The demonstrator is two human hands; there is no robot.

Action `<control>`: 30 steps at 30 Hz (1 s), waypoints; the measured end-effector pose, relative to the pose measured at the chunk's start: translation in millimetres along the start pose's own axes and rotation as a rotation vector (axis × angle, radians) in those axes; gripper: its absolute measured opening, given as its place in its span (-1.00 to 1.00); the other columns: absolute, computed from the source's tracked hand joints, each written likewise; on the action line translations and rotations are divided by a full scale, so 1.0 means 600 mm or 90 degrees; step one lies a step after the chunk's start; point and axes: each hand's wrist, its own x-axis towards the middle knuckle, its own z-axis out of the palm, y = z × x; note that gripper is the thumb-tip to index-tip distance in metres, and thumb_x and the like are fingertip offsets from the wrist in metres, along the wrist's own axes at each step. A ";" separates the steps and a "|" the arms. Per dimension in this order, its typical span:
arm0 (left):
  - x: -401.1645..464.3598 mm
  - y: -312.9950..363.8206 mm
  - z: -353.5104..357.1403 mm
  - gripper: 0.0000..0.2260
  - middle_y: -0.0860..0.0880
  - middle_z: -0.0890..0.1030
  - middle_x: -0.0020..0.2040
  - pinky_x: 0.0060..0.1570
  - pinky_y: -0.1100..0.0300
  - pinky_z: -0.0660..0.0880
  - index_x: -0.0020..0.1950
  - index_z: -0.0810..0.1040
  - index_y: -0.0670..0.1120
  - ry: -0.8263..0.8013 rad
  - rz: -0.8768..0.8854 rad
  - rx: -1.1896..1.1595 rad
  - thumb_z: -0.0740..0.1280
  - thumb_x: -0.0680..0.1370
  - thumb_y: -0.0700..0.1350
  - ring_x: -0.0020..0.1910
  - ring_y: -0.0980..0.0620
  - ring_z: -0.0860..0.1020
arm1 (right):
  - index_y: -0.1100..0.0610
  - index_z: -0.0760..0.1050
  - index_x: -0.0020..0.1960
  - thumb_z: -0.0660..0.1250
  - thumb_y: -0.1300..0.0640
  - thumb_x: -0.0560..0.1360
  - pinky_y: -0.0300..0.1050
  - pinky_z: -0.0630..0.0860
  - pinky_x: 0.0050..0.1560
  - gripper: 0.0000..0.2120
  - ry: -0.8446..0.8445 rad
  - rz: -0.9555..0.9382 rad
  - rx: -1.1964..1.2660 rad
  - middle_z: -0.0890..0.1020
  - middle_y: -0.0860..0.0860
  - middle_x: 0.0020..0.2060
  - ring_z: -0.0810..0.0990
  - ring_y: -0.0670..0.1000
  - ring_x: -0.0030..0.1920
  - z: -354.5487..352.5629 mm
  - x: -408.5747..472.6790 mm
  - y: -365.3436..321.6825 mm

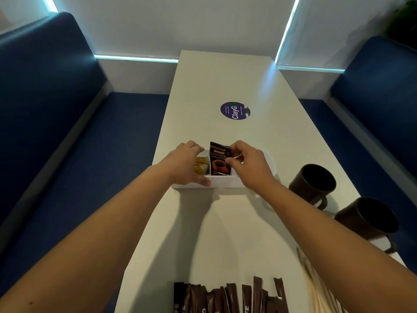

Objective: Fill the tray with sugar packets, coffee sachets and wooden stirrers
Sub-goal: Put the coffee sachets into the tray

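Head view, right hand (248, 166) fingers pinching coffee sachet (219, 159), left hand (185, 164) gripping tray (225, 182) edge

Both forearms are bare to the frame edge, with no sleeves, and the left hand (185, 163) and right hand (248, 166) are ungloved.

White tray (225, 182) mid-table; dark coffee sachet (219, 159) upright in middle compartment; yellow packets (200, 167) left compartment.
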 end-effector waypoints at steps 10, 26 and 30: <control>0.000 0.002 -0.003 -0.05 0.03 0.31 0.43 0.36 -0.04 0.35 0.52 0.22 -0.01 -0.012 -0.015 -0.006 0.57 0.25 0.22 0.39 -0.02 0.29 | 0.10 0.46 0.35 0.35 0.30 0.50 -0.15 0.48 0.07 -0.57 -0.064 -0.165 -0.201 0.48 0.02 0.13 0.46 -0.03 0.04 0.003 0.000 0.028; -0.005 0.003 -0.013 -0.02 0.03 0.32 0.41 0.34 0.01 0.37 0.52 0.22 -0.02 -0.041 -0.022 0.026 0.61 0.23 0.15 0.36 -0.02 0.33 | 0.07 -0.05 0.57 0.01 0.07 0.68 -0.13 -0.09 0.50 -0.49 -0.221 -0.170 -0.341 -0.04 0.00 0.57 -0.06 0.05 0.56 0.019 -0.005 0.034; -0.009 0.001 -0.013 -0.03 0.03 0.32 0.42 0.34 0.00 0.38 0.52 0.22 -0.01 -0.036 -0.023 0.022 0.61 0.23 0.15 0.36 -0.02 0.34 | 0.05 -0.07 0.57 0.00 0.07 0.68 -0.16 -0.09 0.49 -0.49 -0.216 -0.190 -0.342 -0.06 -0.04 0.57 -0.12 0.02 0.56 0.019 -0.007 0.038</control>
